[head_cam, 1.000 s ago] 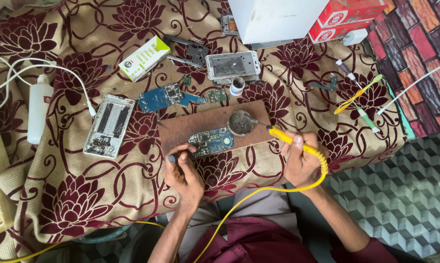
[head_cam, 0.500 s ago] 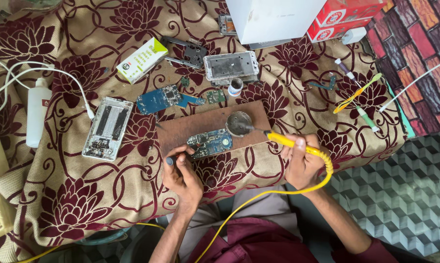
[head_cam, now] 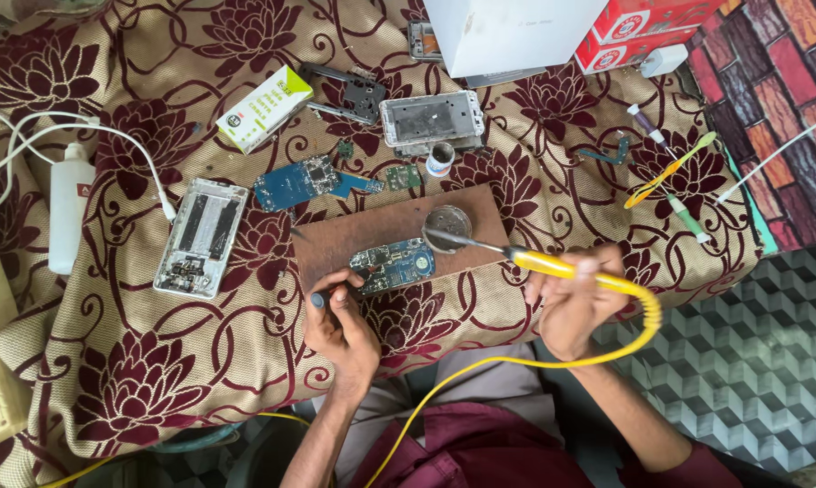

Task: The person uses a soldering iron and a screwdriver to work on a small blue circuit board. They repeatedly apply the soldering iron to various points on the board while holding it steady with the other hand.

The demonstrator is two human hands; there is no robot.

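Blue circuit board lies on the brown wooden board, near its front edge, between the two hands. Left hand sits just off the front-left corner, fingers pinched on a thin tool, probably tweezers, the tip too small to tell. Right hand is closed around the yellow soldering iron; its tip reaches the small round tin above the circuit board.

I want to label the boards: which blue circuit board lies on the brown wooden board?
The blue circuit board beside the left hand; the other blue board lies on the floral cloth.
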